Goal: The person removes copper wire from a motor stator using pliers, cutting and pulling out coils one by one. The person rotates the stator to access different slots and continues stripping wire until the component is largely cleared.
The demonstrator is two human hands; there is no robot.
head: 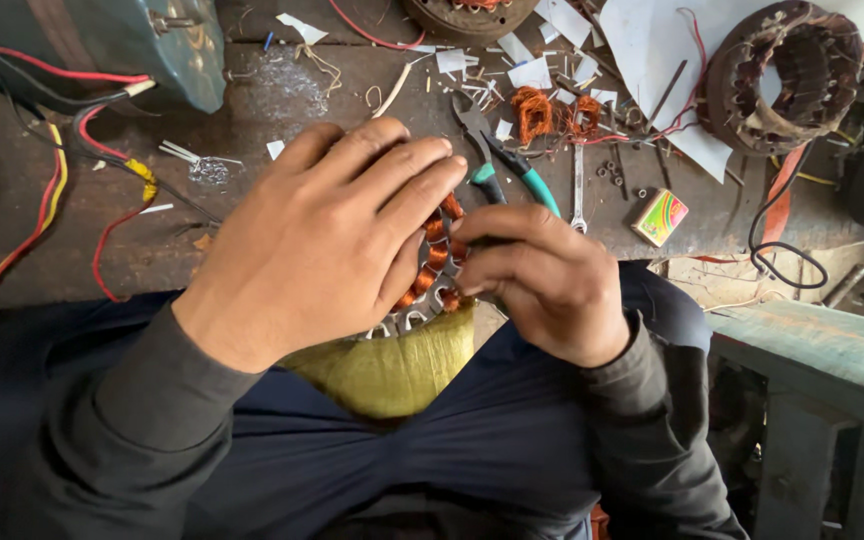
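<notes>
A round motor stator (392, 375) with a yellowish outer band rests on my lap, its copper windings (437, 255) showing between my hands. My left hand (322, 240) lies flat over the top of the stator, fingers spread across it and pressing down. My right hand (542, 275) is pinched at the stator's right edge, fingertips closed on the copper winding wire near the slots. Most of the stator's face is hidden under my left hand.
Green-handled pliers (512, 165) and a small spanner (577, 190) lie on the dirty floor beyond my hands, with loose copper wire (537, 112), paper scraps and a colourful small box (659, 217). Another stator (787, 75) sits at upper right. Red, yellow and black cables (62, 170) run at left. A green bench (822, 350) stands at right.
</notes>
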